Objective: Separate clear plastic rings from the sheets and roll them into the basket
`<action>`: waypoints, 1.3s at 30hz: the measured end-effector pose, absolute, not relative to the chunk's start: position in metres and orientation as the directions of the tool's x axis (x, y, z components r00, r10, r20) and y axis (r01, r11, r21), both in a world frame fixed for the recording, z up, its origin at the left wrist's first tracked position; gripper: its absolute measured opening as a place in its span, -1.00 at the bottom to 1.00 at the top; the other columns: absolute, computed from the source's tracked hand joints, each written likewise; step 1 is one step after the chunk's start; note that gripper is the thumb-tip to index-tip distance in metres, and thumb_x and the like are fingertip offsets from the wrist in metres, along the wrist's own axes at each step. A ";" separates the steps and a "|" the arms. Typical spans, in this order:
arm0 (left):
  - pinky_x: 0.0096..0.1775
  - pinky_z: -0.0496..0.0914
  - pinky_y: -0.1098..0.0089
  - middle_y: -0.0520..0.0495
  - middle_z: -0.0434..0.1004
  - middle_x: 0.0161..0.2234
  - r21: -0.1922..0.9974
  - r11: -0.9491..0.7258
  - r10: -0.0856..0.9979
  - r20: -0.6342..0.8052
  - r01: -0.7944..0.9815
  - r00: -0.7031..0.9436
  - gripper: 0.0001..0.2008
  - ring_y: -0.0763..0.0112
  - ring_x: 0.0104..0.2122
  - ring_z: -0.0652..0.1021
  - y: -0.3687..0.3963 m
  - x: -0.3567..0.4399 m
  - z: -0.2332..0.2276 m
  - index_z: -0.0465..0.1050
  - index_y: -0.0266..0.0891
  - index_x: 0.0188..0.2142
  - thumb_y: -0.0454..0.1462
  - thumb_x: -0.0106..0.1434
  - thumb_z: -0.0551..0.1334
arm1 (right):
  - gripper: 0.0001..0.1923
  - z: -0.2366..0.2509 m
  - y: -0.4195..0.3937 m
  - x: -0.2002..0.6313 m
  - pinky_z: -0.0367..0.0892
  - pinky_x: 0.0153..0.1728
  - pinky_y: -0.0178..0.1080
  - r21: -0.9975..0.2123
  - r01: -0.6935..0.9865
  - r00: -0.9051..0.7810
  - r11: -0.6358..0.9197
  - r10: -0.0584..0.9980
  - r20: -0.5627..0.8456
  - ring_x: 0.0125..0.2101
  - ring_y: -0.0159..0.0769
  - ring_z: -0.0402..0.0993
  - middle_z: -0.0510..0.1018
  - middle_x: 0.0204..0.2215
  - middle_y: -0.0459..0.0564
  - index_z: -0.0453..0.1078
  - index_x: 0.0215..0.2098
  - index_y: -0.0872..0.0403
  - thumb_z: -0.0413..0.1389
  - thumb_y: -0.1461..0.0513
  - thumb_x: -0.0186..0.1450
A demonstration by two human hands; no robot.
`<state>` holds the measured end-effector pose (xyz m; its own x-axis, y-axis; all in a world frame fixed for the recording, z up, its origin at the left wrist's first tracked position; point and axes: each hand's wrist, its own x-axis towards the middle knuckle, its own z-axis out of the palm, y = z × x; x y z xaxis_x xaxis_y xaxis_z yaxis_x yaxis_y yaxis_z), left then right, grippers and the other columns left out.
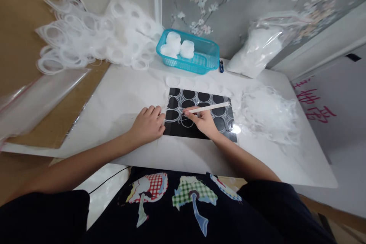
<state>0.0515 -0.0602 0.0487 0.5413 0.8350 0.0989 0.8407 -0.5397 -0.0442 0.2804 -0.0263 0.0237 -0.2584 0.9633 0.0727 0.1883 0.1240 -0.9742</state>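
My right hand (203, 121) grips a slim white pen-like tool (213, 106), its dark tip lowered onto a sheet. That sheet (183, 131) is black, with rows of round shapes outlined in white, and lies flat on the white table. Beside its left edge rests my left hand (149, 125), fingers curled and close together, the thumb side touching the sheet's border. Whatever may be under those fingers is hidden. Several pale, see-through round pieces (173, 81) lie along the sheet's far edge.
A blue basket (210, 59) holding white round stacks stands at the back, with small blue snips (221, 66) beside it. White ring-cut sheets (94, 38) are heaped at left, thin white scraps (268, 114) at right. A filled clear bag (254, 51) leans on the wall.
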 end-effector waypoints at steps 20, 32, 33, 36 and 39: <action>-0.23 0.25 0.22 -0.17 0.44 -0.24 0.082 -0.614 0.786 -0.033 0.785 0.618 -0.61 0.16 -0.21 0.42 -0.094 0.051 0.037 0.43 -0.17 0.10 -0.36 0.28 0.13 | -0.84 0.008 -0.026 0.265 0.33 -0.36 -0.25 -0.911 0.293 -0.601 0.289 0.797 0.059 -0.40 -0.30 0.51 0.68 -0.33 -0.04 0.59 -0.24 0.02 0.19 0.18 0.26; -0.22 0.30 0.25 -0.16 0.41 -0.29 0.185 -0.621 0.775 -0.002 0.762 0.632 -0.66 0.19 -0.23 0.40 -0.088 0.050 0.031 0.49 -0.24 -0.01 -0.38 0.28 0.09 | -0.73 0.006 -0.041 0.275 0.41 -0.20 -0.16 -0.597 0.322 -0.778 0.735 0.565 0.275 -0.15 -0.19 0.54 0.61 -0.05 0.06 0.53 -0.09 0.02 0.00 0.21 0.41; -0.22 0.31 0.25 -0.16 0.41 -0.29 0.204 -0.617 0.776 -0.005 0.760 0.631 -0.65 0.19 -0.23 0.40 -0.086 0.049 0.031 0.50 -0.23 -0.02 -0.38 0.27 0.08 | -0.72 0.005 -0.043 0.276 0.41 -0.24 -0.17 -0.535 0.319 -0.815 0.782 0.515 0.267 -0.14 -0.17 0.53 0.58 0.00 0.08 0.51 -0.04 0.03 -0.01 0.19 0.41; -0.22 0.32 0.26 -0.13 0.39 -0.31 0.255 -0.612 0.764 -0.054 0.749 0.643 -0.62 0.21 -0.25 0.40 -0.081 0.047 0.035 0.53 -0.18 -0.03 -0.39 0.23 0.07 | -0.71 0.005 -0.029 0.276 0.40 -0.31 -0.20 -0.510 0.384 -0.764 0.770 0.575 0.293 -0.19 -0.17 0.51 0.60 -0.05 0.09 0.50 -0.03 0.03 0.03 0.16 0.39; -0.22 0.32 0.28 -0.10 0.36 -0.33 0.271 -0.604 0.755 -0.107 0.750 0.647 -0.59 0.27 -0.29 0.40 -0.078 0.046 0.043 0.56 -0.13 -0.05 -0.42 0.18 0.09 | -0.77 0.014 0.017 0.282 0.41 -0.20 -0.17 -0.710 0.443 -0.230 0.547 0.835 0.500 -0.27 -0.23 0.51 0.63 -0.24 0.05 0.54 -0.21 0.03 0.05 0.17 0.37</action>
